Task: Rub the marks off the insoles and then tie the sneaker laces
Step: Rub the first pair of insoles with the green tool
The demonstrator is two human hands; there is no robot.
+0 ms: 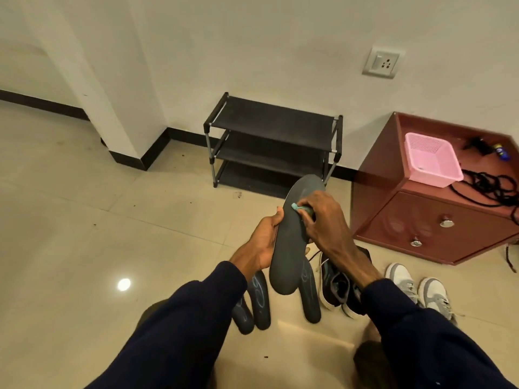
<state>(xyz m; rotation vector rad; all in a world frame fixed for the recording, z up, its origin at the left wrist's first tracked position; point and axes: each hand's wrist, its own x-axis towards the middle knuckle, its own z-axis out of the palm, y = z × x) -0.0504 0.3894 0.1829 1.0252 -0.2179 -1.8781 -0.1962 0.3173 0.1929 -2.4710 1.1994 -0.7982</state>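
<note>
Foremost, item held: one dark grey insole (292, 248), long, round-ended, matte, toe end up. The left hand (264, 242) grips it, fingers curled round its left edge. The right hand (328, 223) pinches a small teal eraser (300, 208) and presses it against the insole's upper half.

Writing: pale looping scribbles on a marked insole (309, 293) lying on the floor (84, 220) directly below the held one, and on two overlapping insoles (259, 299) under the left wrist. None of it reads as words.

Under the right wrist: dark sneakers (334, 282) with white soles, partly hidden by the forearm. Just right of that forearm: white-and-grey sneakers (401, 279), side by side.

Beyond the hands, against the wall: black shoe rack (272, 141), three fabric tiers on metal tubes.

Right of the right hand: red-brown cabinet (421, 214) with two chrome knobs. It carries a pink perforated plastic basket (432, 160), a tangled black cord (488, 186) and a blue-and-yellow item (500, 150) whose label is too small to read.

Above the cabinet: white wall socket (382, 63). The floor is glossy beige tile.
</note>
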